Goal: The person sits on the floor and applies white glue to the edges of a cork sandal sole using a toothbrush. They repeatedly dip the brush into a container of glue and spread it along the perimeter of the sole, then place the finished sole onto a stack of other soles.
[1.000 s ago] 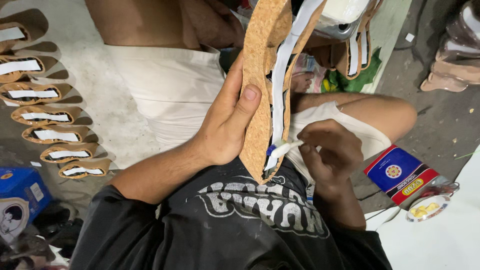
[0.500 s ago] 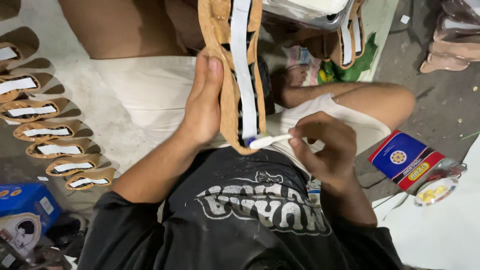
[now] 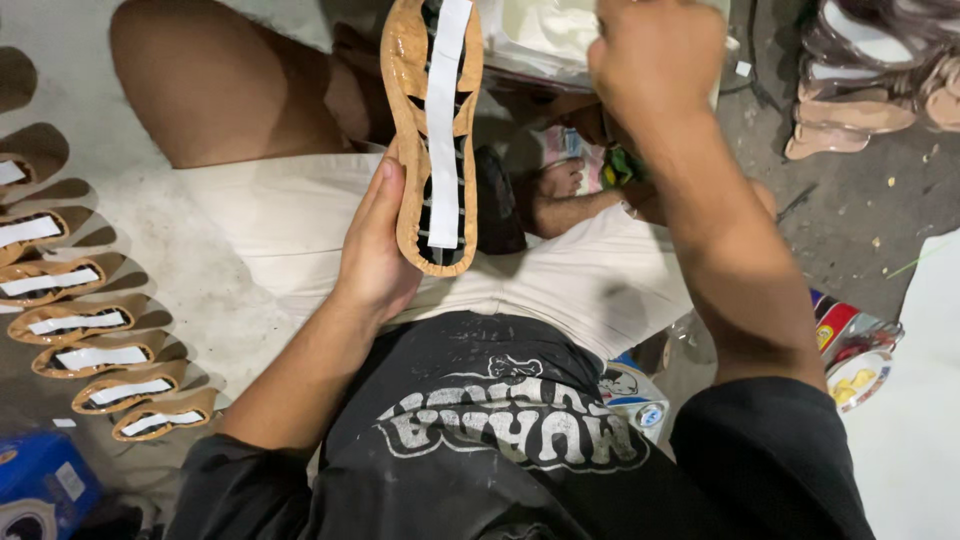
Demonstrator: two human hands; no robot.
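My left hand [image 3: 375, 250] grips a tan, cork-like shoe sole [image 3: 408, 150] by its left edge and holds it upright over my lap. A white strip [image 3: 443, 120] runs down the sole's middle over dark patches. My right hand [image 3: 655, 60] is raised at the top right, apart from the sole, its fingers curled, beside a white container [image 3: 540, 35]. What it holds, if anything, is hidden behind the back of the hand.
A row of several tan soles with white strips [image 3: 90, 355] lies on the floor at the left, with a blue box [image 3: 40, 485] below it. More soles [image 3: 860, 90] are stacked at the top right. A red-and-blue packet [image 3: 830, 322] and a small open tin [image 3: 855, 378] sit at the right.
My right hand has left the lower end of the sole, where it held a small white stick, and has risen to the top right. The sole now faces me flat.
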